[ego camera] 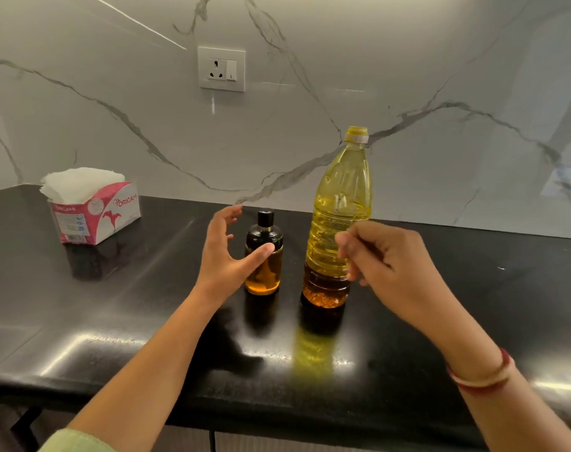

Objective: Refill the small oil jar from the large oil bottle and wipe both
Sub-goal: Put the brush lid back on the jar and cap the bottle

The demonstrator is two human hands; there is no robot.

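Note:
A small glass oil jar with a black cap stands upright on the black counter, about half full of amber oil. To its right stands the large plastic oil bottle, upright, nearly full of yellow oil, its yellow cap on. My left hand hovers just left of the jar, fingers spread, the thumb tip in front of the jar's shoulder. My right hand is loosely curled beside the lower right of the bottle and holds nothing; contact with the bottle is unclear.
A pink and white box of paper tissues sits at the back left of the counter. A marble wall with a power socket rises behind. The counter's front edge runs just under my forearms.

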